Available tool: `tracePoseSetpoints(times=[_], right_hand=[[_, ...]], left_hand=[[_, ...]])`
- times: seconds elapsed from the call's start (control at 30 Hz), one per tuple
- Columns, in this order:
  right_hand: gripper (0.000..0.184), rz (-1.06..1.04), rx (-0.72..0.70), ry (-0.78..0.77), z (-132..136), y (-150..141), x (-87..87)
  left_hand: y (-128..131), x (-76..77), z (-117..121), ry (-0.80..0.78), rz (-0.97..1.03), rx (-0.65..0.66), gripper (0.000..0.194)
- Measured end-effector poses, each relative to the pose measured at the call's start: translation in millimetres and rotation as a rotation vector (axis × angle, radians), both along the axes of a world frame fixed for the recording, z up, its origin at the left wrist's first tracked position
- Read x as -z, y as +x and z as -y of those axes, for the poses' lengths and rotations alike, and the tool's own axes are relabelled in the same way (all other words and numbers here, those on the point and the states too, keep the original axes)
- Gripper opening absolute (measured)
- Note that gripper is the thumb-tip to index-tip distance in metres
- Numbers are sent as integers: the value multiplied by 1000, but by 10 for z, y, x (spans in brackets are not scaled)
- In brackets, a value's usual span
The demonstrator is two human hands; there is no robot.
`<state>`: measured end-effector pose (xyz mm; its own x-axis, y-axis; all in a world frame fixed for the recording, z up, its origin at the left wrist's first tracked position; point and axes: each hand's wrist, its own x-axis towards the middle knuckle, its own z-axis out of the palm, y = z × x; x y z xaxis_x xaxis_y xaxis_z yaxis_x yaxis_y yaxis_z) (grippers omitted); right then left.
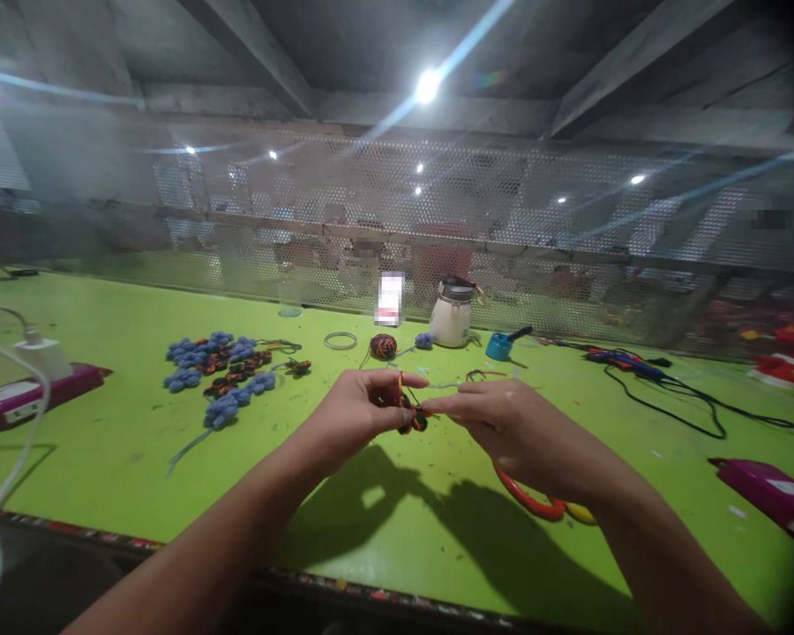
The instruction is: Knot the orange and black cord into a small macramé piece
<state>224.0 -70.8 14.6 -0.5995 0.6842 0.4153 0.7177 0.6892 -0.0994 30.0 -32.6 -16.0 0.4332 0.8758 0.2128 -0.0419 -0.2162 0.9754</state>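
My left hand [361, 401] pinches a small dark crochet piece [414, 419] with orange and red flecks. A strand of the same multicoloured yarn [402, 388] loops over its index finger. Close against the piece, the fingertips of my right hand [496, 419] are pressed together; whatever they grip is too small to make out. Beyond the hands sits a ball of dark variegated yarn [383, 346], with a blue crochet flower [423, 340] beside it. To the left lies a group of blue crochet flowers [221, 408] and dark variegated crochet flowers [221, 384].
Red-handled scissors [533, 503] lie partly under my right forearm. Farther back on the green table [106, 317] stand a pale jar [451, 319], a blue pot [499, 346] and a ring [340, 340]. Purple power strips [72, 384] flank the workspace; a black cord [694, 397] lies right.
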Motion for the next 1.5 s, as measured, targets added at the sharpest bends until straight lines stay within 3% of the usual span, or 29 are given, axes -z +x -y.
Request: tracePoseSetpoints(times=[0.13, 0.27, 0.37, 0.47, 0.53, 0.6, 0.7, 0.77, 0.87, 1.0, 1.2, 1.27, 1.4, 1.5], right_hand=[[35, -181, 47, -37, -60, -81, 80], [25, -653, 83, -288, -145, -241, 223], [30, -1077, 58, -597, -164, -394, 334], [32, -1240, -2, -670, -152, -483, 404], [27, -1186, -22, -543, -156, -469, 421], [23, -988, -43, -277, -178, -399, 412], [31, -493, -72, 125, -222, -254, 364], [40, -196, -24, 263, -235, -180, 326], [47, 42, 54, 344, -216, -135, 283], [49, 46, 58, 291, -159, -153, 250], [35, -363, -151, -63, -122, -211, 212], [32, -479, -173, -125, -128, -222, 217], [28, -606, -82, -210, -157, -222, 252], [29, -681, -34, -328, -187, -216, 269]], left_hand=[[15, -5, 30, 381, -170, -239, 29], [13, 23, 65, 698, -197, -388, 30], [24, 47, 71, 706, -111, -454, 33], [31, 45, 45, 453, 35, -406, 33], [16, 32, 10, 222, 169, -282, 37], [-22, 17, -30, 62, 272, -143, 41], [-109, -11, -82, -15, 295, -30, 41], [-167, -38, -99, -32, 266, -1, 39], [-227, -89, -102, -70, 254, 33, 29], [-252, -128, -104, -137, 303, 59, 12], [-217, -72, -130, -182, 356, 116, 12], [-204, -58, -128, -185, 352, 113, 15], [-192, -58, -112, -138, 302, 118, 43], [-183, -60, -107, -82, 273, 107, 54]])
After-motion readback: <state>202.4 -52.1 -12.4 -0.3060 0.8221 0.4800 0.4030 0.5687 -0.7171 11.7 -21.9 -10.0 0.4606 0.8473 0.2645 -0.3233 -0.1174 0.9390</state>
